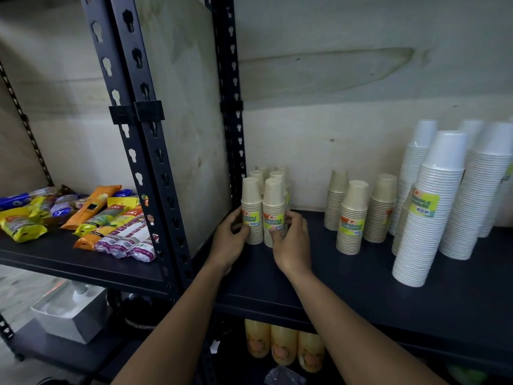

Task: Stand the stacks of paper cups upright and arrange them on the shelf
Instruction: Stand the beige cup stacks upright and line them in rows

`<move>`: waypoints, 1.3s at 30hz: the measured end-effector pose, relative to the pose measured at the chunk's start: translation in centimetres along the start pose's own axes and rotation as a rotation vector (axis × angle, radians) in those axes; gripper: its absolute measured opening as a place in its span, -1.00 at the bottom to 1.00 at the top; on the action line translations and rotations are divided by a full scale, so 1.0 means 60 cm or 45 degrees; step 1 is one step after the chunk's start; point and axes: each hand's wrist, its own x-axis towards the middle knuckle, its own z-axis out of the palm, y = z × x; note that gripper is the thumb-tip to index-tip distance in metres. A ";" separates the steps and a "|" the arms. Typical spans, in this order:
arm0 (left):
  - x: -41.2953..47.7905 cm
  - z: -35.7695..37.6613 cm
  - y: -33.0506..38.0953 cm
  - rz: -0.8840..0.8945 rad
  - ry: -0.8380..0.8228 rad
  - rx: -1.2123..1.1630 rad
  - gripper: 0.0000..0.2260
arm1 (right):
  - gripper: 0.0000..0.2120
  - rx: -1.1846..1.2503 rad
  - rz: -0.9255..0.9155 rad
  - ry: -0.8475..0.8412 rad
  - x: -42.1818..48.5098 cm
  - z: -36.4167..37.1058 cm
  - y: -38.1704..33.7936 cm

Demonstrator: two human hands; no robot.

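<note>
Several short stacks of tan paper cups stand upright in two rows at the left end of the black shelf [347,276]. My left hand [229,241] grips the front left stack [251,207] from its left side. My right hand [291,240] grips the front right stack [273,209], thumb on its front and fingers round its right side. Three more tan stacks [352,215] stand upright in the shelf's middle. Tall white cup stacks [433,207] stand at the right.
A black slotted upright post [230,107] rises just left of the grouped stacks. The neighbouring shelf on the left holds coloured snack packets [105,215]. Yellow drink bottles [283,344] sit on the level below. A plywood wall backs the shelf.
</note>
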 end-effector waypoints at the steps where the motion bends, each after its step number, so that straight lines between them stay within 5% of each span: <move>1: 0.000 0.000 0.001 0.004 0.001 0.002 -0.48 | -0.59 -0.002 -0.004 -0.002 0.001 0.000 0.000; 18: -0.008 -0.001 0.006 -0.028 0.155 -0.005 -0.35 | -0.44 0.042 0.038 -0.069 -0.016 -0.045 -0.016; 24: -0.051 0.023 0.036 0.089 0.366 0.013 -0.71 | -0.65 -0.021 -0.102 0.131 -0.033 -0.098 -0.021; 30: -0.080 0.074 0.086 0.225 0.156 0.045 -0.91 | -0.71 -0.091 -0.174 0.235 -0.037 -0.159 -0.043; 39: -0.071 0.169 0.139 0.219 -0.087 0.032 -0.73 | -0.40 -0.113 -0.180 0.371 -0.033 -0.221 -0.029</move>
